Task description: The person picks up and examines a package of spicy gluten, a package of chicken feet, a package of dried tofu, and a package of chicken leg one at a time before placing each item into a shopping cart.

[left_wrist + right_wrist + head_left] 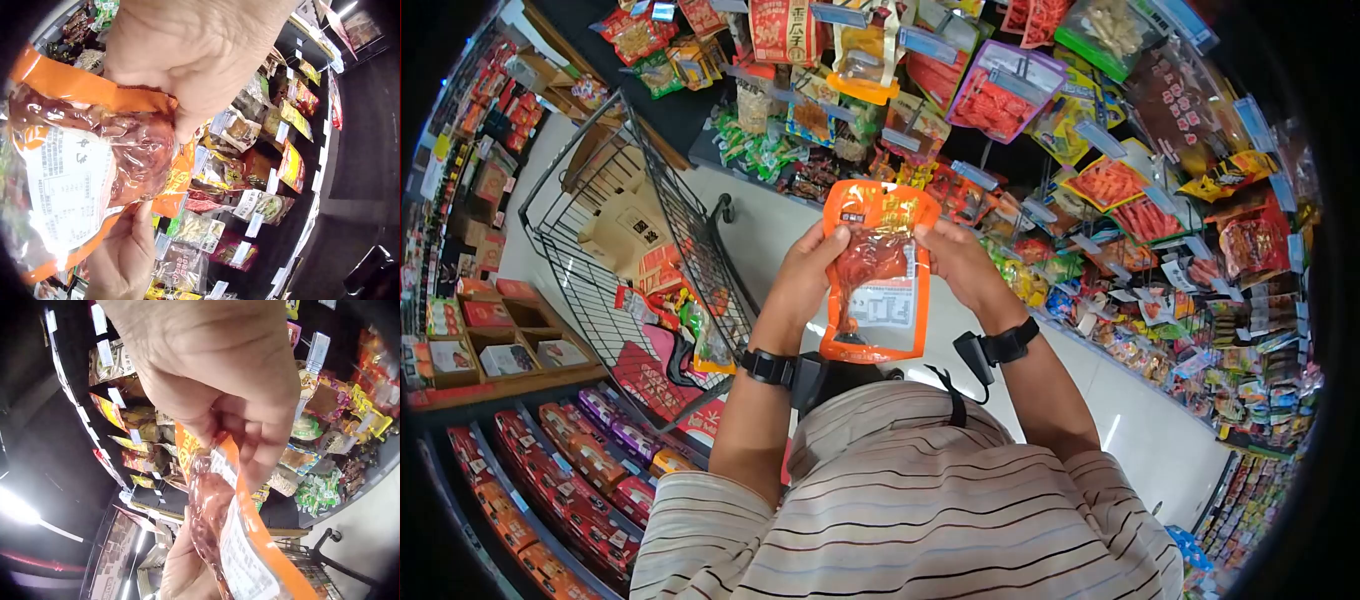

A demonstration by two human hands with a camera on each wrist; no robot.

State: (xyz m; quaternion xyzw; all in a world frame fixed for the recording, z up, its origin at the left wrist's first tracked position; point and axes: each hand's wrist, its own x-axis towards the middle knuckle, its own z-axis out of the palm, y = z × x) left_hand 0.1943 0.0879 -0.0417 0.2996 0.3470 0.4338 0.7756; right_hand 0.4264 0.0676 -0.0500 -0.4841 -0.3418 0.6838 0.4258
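A sealed packet of braised meat [875,270], orange-edged with a clear window and a white printed label, is held upright in front of the person's striped shirt. The left hand [808,268] grips its left edge, thumb on the front face. On the opposite edge the right hand [962,262] pinches the packet near its top corner. In the left wrist view the glossy brown meat and the label of the packet [69,169] show beside the left hand [187,56]. The right wrist view shows the right hand [219,375] with thumb and fingers on the packet's orange edge.
A wire shopping cart [640,250] stands at the left, holding a brown paper bag [632,228] and several snack packets. Ahead and to the right, shelves [1100,240] carry hanging packets with price tags. Boxed goods [550,450] line a display at the lower left.
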